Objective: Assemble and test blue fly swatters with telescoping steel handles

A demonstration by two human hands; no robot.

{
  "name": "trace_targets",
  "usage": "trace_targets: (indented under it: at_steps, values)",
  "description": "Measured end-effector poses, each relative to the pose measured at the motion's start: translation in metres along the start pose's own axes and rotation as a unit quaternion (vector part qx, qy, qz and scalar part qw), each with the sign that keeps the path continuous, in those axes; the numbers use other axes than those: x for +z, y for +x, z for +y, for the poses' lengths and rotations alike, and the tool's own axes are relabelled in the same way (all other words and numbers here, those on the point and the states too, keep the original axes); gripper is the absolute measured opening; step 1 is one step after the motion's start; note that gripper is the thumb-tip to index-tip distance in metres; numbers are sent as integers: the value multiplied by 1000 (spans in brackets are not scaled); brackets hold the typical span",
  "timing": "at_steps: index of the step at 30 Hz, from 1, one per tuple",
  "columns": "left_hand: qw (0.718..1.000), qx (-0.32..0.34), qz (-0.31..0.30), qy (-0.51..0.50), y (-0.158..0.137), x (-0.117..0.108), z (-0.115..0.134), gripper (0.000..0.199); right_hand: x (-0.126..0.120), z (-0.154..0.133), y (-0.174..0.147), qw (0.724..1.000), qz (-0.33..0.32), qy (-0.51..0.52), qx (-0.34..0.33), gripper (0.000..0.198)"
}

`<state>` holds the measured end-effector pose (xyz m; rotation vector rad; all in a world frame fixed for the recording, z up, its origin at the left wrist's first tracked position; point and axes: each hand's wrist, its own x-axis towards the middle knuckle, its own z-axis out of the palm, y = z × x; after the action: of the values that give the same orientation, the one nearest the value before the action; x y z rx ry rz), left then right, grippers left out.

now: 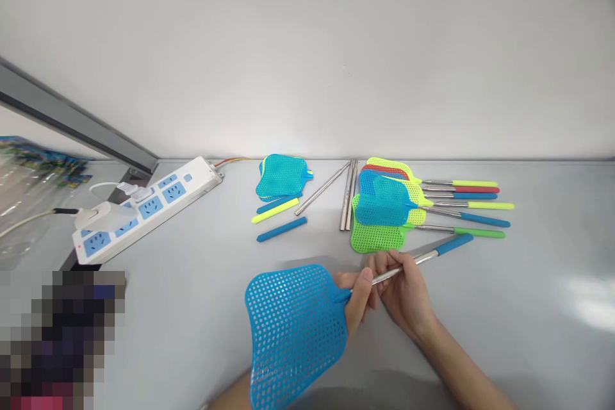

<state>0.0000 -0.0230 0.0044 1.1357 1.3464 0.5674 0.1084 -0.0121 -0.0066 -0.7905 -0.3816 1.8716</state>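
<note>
A blue fly swatter [298,333] with a perforated head, a metal rod and a blue grip is held between my two hands. My left hand [358,301] pinches the rod close to the head, its palm partly hidden behind the head. Farther along the rod, my right hand [403,288] is closed around the metal. Beyond my hands lies a group of swatters, among them a blue one [384,200] on top and a green one [379,237] nearest to me.
Left of that group lie loose metal rods [346,195], a blue grip [282,229], a yellow grip [275,211] and stacked swatter heads [282,176]. A white power strip [151,208] with plugs and cords sits on the left. A wall [336,51] rises behind.
</note>
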Motion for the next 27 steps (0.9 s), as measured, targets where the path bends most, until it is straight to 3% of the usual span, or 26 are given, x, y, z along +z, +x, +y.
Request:
trace_targets:
  at_steps: [18,27]
  values:
    - [1000,-5,14,25,-2,0,7,53,2,-2,0,1000,12,9,7,41]
    - [999,28,-3,32,0,-4,6,53,3,-4,0,1000,25,4,17,39]
